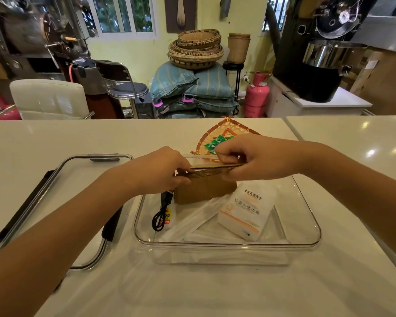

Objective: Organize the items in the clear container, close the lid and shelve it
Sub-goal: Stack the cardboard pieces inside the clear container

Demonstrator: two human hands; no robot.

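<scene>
A clear container (306, 239) stands open on the white counter. Inside its back left part sits a brown cardboard box (204, 191). My left hand (160, 172) grips the box's top left edge, and my right hand (254, 161) pinches its top flap from the right. A white tissue pack (247, 211) lies tilted to the right inside, with clear plastic sleeves (192, 220) under it. A black cable (160, 216) with a yellow tag lies at the left wall. The clear lid (78, 165) with black latches rests on the counter to the left.
A woven fan-shaped tray (229, 129) holding green packets (217, 141) lies just behind the container. A seam in the counter (293, 129) runs along the right. Beyond the counter stand a white chair (48, 99), a stool, stacked sacks and a pink gas cylinder (256, 94).
</scene>
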